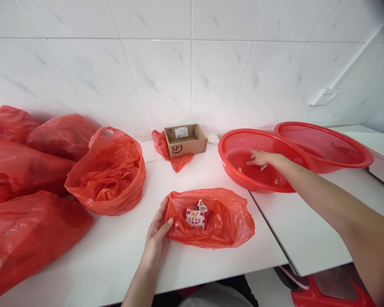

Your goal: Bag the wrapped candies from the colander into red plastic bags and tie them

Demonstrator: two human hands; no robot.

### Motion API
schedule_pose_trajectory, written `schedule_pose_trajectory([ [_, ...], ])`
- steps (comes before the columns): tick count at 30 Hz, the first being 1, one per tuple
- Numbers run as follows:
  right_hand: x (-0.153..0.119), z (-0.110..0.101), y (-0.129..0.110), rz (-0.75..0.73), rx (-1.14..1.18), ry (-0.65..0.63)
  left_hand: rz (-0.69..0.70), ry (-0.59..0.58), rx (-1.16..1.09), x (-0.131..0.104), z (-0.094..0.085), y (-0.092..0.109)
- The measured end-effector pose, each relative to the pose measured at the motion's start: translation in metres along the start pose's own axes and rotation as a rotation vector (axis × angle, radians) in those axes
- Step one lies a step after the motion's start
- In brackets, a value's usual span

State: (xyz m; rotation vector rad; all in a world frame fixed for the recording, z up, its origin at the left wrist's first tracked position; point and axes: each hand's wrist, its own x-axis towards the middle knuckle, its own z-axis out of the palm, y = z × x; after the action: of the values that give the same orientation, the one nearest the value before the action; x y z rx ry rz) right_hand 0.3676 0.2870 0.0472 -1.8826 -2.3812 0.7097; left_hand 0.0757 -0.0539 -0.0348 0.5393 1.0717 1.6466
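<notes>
An open red plastic bag [230, 217] lies on the white table, with a pink-and-white packet [194, 218] and a small light-coloured piece [202, 206] inside. My left hand [158, 232] grips the bag's left rim between thumb and fingers. My right hand [259, 158] reaches down into the nearer red perforated basket [243, 137], its fingers close to a small white item; whether it holds anything is too small to tell. A few small gold-coloured items [276, 181] lie in that basket.
Several full red bags [28, 238] and an open bag of red plastic [107, 175] stand at the left. A cardboard box [188, 148] sits near the wall. Behind the first basket is another red basket [326, 143]. A table seam runs at the right; a red stool [333, 292] stands below.
</notes>
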Motion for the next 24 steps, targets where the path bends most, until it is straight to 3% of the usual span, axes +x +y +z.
schedule_pose_trajectory([
  [4, 0.002, 0.017, -0.003, 0.026, 0.042, -0.196, 0.011, -0.002, 0.011, 0.002, 0.0, -0.001],
  [9, -0.015, 0.005, -0.048, -0.16, 0.273, -0.357, -0.001, 0.002, 0.004, 0.002, 0.001, 0.0],
  [14, -0.068, -0.021, -0.098, -0.54, 0.881, -0.45, -0.006, -0.007, -0.028, 0.002, -0.001, -0.001],
  [19, -0.12, 0.002, -0.133, -0.559, 0.832, -0.727, 0.006, -0.006, -0.039, 0.002, -0.002, -0.003],
  [21, -0.13, 0.012, -0.141, -0.585, 0.734, -0.733, 0.012, -0.011, -0.047, 0.002, -0.002, -0.003],
  [24, -0.126, 0.009, -0.141, -0.601, 0.641, -0.511, 0.013, -0.031, -0.065, 0.002, -0.003, -0.004],
])
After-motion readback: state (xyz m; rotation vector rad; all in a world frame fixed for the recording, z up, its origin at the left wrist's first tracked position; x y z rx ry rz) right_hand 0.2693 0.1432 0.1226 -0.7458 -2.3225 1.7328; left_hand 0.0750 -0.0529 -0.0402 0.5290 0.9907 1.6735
